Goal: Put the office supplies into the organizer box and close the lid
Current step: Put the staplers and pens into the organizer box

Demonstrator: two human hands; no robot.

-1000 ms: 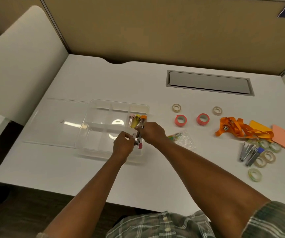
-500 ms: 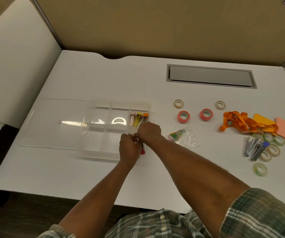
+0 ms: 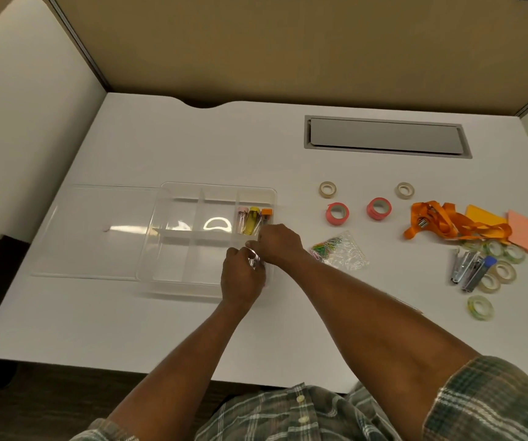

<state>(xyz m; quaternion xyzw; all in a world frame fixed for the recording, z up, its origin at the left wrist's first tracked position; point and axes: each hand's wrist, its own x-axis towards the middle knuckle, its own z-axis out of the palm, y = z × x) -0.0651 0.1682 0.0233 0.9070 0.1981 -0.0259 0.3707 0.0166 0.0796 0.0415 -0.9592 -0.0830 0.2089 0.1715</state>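
The clear plastic box (image 3: 148, 259) sits open on the white desk (image 3: 192, 148), its flat lid (image 3: 97, 230) lying just to its left. Since a second ago both hands have drawn tighter together over the near right compartment, and the pink-tipped piece we saw beneath them is hidden, so we judge this item nearly seated. The left hand (image 3: 243, 278) and right hand (image 3: 277, 243) both curl around a small shiny thing (image 3: 254, 261) (what it is, we cannot tell). Three slim capped tubes (image 3: 252, 219) fill the far right compartment. Further right lie a crinkly bag of clips (image 3: 339, 251), round tape rolls (image 3: 337, 213) and a limp orange ribbon (image 3: 440, 222).

Green plaid shirt (image 3: 288, 418), short sleeves (image 3: 494, 399)
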